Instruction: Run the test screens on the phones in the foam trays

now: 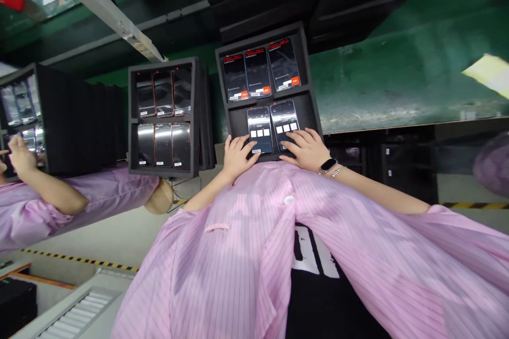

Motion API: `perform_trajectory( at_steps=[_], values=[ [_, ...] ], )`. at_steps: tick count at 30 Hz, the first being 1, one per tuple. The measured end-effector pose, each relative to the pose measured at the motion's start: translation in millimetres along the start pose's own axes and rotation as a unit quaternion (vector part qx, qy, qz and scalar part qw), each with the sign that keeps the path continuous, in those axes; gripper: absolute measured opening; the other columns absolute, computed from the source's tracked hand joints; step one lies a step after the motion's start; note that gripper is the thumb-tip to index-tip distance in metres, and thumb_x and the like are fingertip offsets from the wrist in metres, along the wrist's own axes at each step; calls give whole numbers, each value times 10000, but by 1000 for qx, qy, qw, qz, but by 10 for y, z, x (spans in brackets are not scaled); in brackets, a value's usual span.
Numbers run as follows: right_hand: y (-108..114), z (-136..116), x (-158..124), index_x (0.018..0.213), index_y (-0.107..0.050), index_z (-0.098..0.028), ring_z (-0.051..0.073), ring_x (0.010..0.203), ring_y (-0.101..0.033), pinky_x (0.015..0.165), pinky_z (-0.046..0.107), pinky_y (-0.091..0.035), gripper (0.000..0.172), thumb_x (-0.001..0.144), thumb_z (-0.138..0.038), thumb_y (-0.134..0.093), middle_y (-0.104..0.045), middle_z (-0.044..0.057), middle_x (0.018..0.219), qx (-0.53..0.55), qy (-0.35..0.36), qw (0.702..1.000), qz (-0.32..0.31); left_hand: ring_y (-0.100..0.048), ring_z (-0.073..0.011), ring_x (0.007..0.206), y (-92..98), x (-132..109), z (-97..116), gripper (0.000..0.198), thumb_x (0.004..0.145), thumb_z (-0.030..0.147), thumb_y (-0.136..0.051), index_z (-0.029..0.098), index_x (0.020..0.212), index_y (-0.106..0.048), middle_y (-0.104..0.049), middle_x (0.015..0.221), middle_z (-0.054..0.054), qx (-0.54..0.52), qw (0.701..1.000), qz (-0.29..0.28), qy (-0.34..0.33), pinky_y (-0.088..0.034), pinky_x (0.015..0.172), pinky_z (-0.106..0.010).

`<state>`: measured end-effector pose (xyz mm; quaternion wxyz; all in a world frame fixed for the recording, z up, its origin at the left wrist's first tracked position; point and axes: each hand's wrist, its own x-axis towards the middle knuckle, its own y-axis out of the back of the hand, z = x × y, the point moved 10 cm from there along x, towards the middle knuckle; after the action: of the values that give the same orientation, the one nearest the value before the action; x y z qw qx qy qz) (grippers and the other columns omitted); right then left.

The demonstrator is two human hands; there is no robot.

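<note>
A black foam tray [274, 96] lies in front of me with several smartphones in it. In its far row are three phones, among them a middle phone [257, 70], with red text at the top of dark screens. The near row holds a left phone [260, 122] and a right phone [283, 112], each showing white squares. My left hand [238, 156] is open at the tray's near left corner, fingertips at the left phone's lower edge. My right hand [307, 149], below a smartwatch, is open with its fingers over the right phone's lower part.
To the left stands a stack of black trays [194, 116], its top one holding several phones. Farther left, a co-worker's hand [22, 156] is at another tray [37, 116]. The green bench [358, 90] stretches right, with a yellow piece [491, 73] on it.
</note>
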<state>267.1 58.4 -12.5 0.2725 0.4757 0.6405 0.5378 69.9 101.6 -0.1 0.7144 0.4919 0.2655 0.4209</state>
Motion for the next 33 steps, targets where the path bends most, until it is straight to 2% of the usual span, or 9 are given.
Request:
perform_trajectory(
  at_steps=[13,33],
  values=[
    [-20,33,5,1295,-754,-224,337,1346,-554,1215,561,-338,549,1023,-639,-518,-673,135,1438,20,-19,999,-20,-620,-302,1349,-22,-1,-17,347,992,493,-656,276,1247,-749,-684,1447,-102,-10,1000,-5,6,-238,1313,-634],
    [-16,33,7,1297,-752,-209,338,1350,-556,1209,560,-343,576,1036,-646,-482,-669,143,1444,9,-16,999,-26,-632,-306,1331,-18,8,-15,335,988,496,-651,292,1233,-756,-689,1443,-91,-11,1000,1,10,-246,1313,-637]
  ],
)
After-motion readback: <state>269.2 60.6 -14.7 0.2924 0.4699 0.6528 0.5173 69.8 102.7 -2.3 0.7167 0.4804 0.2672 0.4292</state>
